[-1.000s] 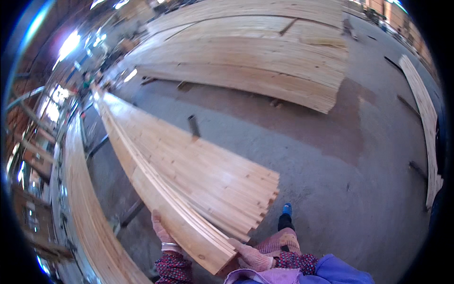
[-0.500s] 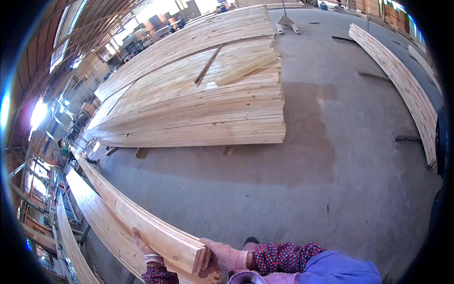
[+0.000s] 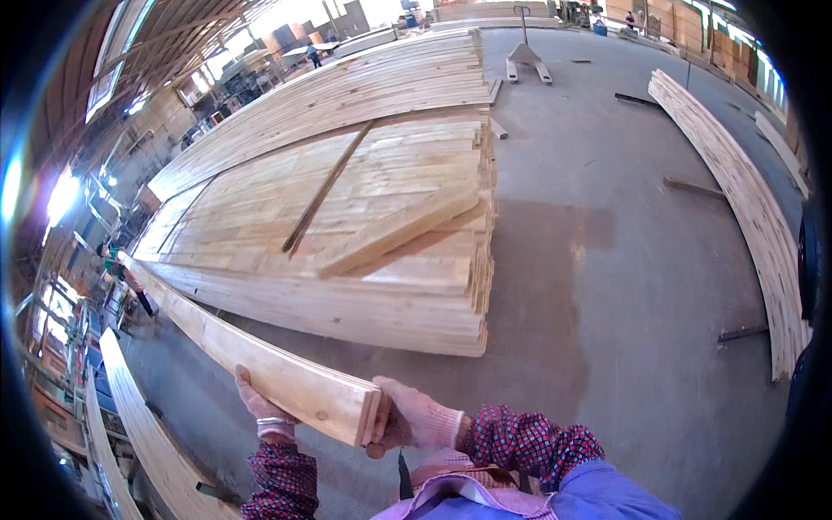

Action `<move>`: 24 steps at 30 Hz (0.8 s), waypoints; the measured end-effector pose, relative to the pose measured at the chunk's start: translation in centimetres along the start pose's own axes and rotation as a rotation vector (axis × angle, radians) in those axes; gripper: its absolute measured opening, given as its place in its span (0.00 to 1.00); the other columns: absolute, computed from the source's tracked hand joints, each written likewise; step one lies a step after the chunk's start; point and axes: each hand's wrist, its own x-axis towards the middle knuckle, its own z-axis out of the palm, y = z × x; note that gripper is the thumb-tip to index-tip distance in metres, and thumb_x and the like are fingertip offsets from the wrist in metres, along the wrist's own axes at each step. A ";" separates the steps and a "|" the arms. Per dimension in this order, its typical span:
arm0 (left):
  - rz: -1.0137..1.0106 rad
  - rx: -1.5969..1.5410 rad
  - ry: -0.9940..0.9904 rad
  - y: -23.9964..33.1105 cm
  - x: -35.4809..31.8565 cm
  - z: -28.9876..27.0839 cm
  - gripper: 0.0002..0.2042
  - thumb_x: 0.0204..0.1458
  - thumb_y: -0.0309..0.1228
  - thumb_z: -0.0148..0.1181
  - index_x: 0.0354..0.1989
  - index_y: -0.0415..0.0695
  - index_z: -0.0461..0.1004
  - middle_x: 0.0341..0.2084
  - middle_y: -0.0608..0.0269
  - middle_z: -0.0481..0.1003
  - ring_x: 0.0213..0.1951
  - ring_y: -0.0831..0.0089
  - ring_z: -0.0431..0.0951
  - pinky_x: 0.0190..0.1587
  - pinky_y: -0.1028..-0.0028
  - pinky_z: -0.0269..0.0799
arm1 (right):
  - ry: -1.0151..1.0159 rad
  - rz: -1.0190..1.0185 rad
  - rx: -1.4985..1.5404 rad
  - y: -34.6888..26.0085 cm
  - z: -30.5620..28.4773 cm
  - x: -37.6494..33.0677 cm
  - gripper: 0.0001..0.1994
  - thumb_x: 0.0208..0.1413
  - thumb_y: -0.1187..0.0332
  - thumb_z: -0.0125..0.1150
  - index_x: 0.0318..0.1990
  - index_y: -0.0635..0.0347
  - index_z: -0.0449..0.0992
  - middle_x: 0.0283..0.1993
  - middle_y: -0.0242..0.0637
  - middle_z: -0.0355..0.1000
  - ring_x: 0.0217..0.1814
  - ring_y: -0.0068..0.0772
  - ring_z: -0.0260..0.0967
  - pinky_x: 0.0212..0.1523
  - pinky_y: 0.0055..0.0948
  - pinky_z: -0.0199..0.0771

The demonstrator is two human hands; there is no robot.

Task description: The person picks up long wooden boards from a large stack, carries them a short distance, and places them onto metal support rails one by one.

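Observation:
A few long pale boards (image 3: pixel 295 390), lying flat together as one bundle, run from my hands to the far left. My left hand (image 3: pixel 263 403), in a knitted glove, grips the bundle's near long side, thumb up against its face. The gloved right hand (image 3: pixel 422 416) is wrapped round the end of the boards, its fingers partly hidden below. At the far end a person (image 3: pixel 114 267) in a green top stands by the bundle. Just beyond the boards rises a wide stack of planks (image 3: pixel 407 156), with a thick timber piece (image 3: pixel 399 230) and a dark strip (image 3: pixel 329 186) on top.
More boards (image 3: pixel 156 429) lie on supports at the lower left. A pallet jack (image 3: pixel 525 61) stands on the concrete floor (image 3: pixel 659 286) beyond the stack. To the right, another long pile of boards (image 3: pixel 732 191) rests on dark bearers.
The bundle has come up and away from the boards at the lower left, toward the wide stack. Both hands keep their hold, and the stack now appears nearer.

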 end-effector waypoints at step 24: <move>0.197 0.177 0.070 -30.1 12.2 37.7 0.26 0.53 0.47 0.52 0.56 0.42 0.65 0.50 0.57 0.70 0.54 0.62 0.69 0.57 0.61 0.66 | -0.288 -0.662 -1.584 -42.8 -19.9 -11.6 0.15 0.62 0.66 0.43 0.46 0.67 0.73 0.42 0.45 0.74 0.40 0.33 0.74 0.43 0.32 0.73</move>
